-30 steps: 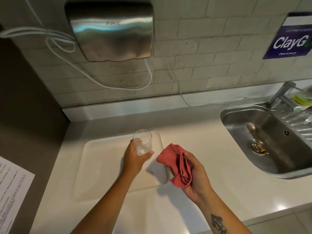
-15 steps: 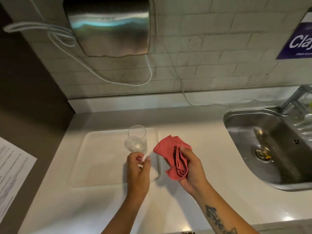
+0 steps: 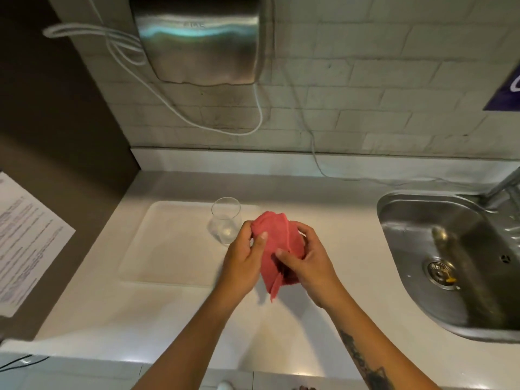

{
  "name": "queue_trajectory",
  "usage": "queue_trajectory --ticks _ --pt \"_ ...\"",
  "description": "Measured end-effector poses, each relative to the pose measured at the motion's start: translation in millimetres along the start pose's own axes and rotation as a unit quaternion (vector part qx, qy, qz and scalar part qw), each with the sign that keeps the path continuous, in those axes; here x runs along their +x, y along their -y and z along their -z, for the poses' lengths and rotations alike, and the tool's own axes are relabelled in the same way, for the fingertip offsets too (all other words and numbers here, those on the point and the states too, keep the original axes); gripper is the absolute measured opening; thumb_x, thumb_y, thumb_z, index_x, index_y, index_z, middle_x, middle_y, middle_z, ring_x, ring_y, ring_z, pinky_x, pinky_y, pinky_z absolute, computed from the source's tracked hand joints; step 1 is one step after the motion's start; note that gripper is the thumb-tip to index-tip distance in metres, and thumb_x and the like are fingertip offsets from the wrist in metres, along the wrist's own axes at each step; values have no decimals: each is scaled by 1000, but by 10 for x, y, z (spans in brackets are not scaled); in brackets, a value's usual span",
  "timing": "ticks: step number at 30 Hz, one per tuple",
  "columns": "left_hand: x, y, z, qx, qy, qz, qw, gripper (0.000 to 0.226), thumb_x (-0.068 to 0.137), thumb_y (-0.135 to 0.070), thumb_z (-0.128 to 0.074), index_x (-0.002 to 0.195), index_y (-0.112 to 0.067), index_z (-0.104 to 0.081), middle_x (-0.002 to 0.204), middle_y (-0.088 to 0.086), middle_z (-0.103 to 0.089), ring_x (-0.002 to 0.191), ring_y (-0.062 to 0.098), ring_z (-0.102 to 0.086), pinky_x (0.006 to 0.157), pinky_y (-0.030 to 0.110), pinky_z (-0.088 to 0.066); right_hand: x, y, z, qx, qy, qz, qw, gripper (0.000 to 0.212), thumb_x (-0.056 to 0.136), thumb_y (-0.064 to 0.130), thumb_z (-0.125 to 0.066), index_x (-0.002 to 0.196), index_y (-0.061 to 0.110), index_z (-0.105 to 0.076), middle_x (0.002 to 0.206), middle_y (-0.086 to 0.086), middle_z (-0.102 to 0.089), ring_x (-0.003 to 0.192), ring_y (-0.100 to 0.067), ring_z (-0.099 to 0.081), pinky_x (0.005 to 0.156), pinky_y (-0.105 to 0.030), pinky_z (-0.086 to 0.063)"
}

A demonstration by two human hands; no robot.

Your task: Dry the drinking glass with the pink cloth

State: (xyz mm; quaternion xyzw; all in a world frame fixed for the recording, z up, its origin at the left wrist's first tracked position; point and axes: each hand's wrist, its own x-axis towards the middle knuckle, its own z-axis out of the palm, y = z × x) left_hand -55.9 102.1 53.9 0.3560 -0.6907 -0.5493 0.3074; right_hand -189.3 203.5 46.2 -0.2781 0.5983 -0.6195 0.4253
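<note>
A clear drinking glass (image 3: 225,220) stands upright on the white tray (image 3: 168,249), near the tray's right side, with nothing touching it. The pink cloth (image 3: 277,243) is bunched up just right of the glass, above the counter. My left hand (image 3: 244,260) grips the cloth's left side with the thumb on top. My right hand (image 3: 306,260) grips its right side, fingers wrapped around the folds. Both hands sit in front of and to the right of the glass.
A steel sink (image 3: 455,260) with a tap (image 3: 503,184) lies to the right. A steel hand dryer (image 3: 199,40) and white cables (image 3: 180,114) hang on the tiled wall. A printed sheet (image 3: 22,237) is on the brown side wall at left.
My left hand let go of the glass, which now stands on the tray, and moved right to take hold of the cloth together with my right hand.
</note>
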Motion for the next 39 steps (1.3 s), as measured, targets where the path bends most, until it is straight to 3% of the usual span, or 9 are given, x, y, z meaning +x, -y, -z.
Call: queue_trajectory --ticks 4,9,12,15,20,23,27,32,39 --pt "9 18 -54 67 -6 -18 998 17 110 -47 -47 125 -44 -54 118 -15 -69 101 -2 -69 71 9 -53 -6 9 112 -57 -6 15 998 74 94 0 -81 132 51 -42 118 0 -75 103 -21 -82 73 -39 -71" --pt "56 194 -183 90 -7 -12 996 25 112 -43 -47 130 -29 -56 113 -12 -72 94 5 -71 75 24 -60 5 -109 173 -153 0 49 987 34 101 3 -74 107 34 -60 98 12 -75 78 -17 -76 64 -30 -64" --pt "212 321 -263 114 6 6 993 23 113 -41 -45 127 -25 -55 105 -7 -73 87 14 -74 76 40 -64 116 -169 243 -198 29 18 980 35 103 1 -69 127 26 -67 123 1 -71 100 -21 -73 84 -33 -65" --pt "409 414 -371 156 27 46 986 23 114 -38 -43 121 -17 -50 101 8 -72 84 28 -72 75 54 -61 285 -210 308 -264 59 -18 963 55 98 -7 -65 144 22 -56 126 -7 -67 92 -18 -70 77 -27 -61" --pt "662 475 -527 180 45 150 971 23 115 -32 -32 122 -13 -44 112 11 -68 96 28 -70 85 48 -62 637 -295 340 -341 84 -37 936 68 87 -15 -66 148 12 -53 117 -8 -68 98 -24 -69 86 -37 -63" --pt "731 447 -577 199 50 187 961 25 115 -36 -27 122 -17 -42 114 10 -67 99 27 -69 91 45 -61 795 -354 321 -402 93 -39 910 72 86 -14 -66 152 10 -50 112 -7 -70 92 -20 -69 74 -24 -59" --pt "751 507 -633 303 77 179 933 34 114 -38 -35 131 -15 -52 118 8 -67 100 27 -68 95 44 -58 922 -459 286 -476 80 -55 874 70 91 -1 -74 154 11 -48 138 -14 -63 104 -26 -66 73 -20 -56" --pt "692 529 -694 454 73 126 879 37 105 -32 -58 136 -13 -54 132 11 -56 115 30 -60 89 41 -54 910 -535 247 -661 22 -51 749 55 96 40 -76 142 17 -57 142 -12 -45 124 -31 -54 96 -41 -61" --pt "600 551 -655 510 98 65 852 26 106 -35 -53 116 -15 -67 112 7 -65 94 27 -67 77 39 -60 789 -536 312 -695 71 -25 715 36 105 40 -65 134 18 -66 134 -6 -63 116 -30 -65 99 -45 -61"
